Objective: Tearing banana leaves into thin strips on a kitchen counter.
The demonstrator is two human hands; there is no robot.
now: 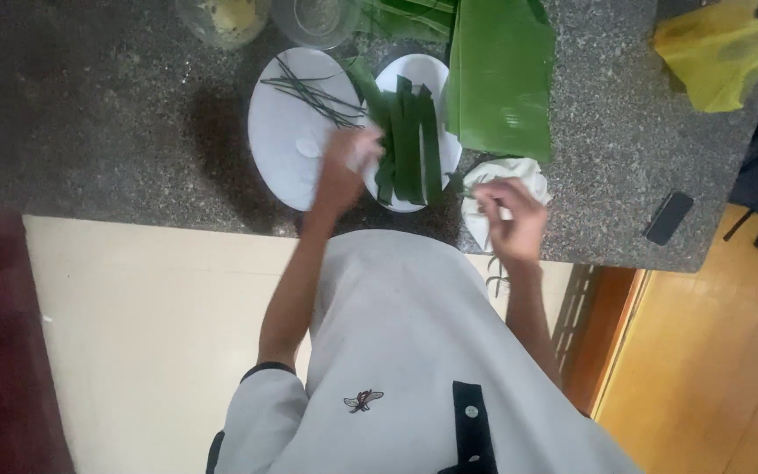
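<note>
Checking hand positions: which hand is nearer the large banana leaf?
Right. The right hand is just below the leaf's near edge, over a white cloth; the left hand is beyond the leaf strips.

Counter (116, 132): dark grey granite, pale speckles. Two plates: left plate (287, 167) white, bearing thin dark green stalks (318, 92); middle plate (436, 75) white, bearing deep green leaf strips (410, 140). Banana leaf (502, 70): glossy green. Cloth (511, 171): white. Bag (717, 53): yellow, at the counter's far right corner. Phone (668, 218): black. Floor (151, 333): cream.
</note>
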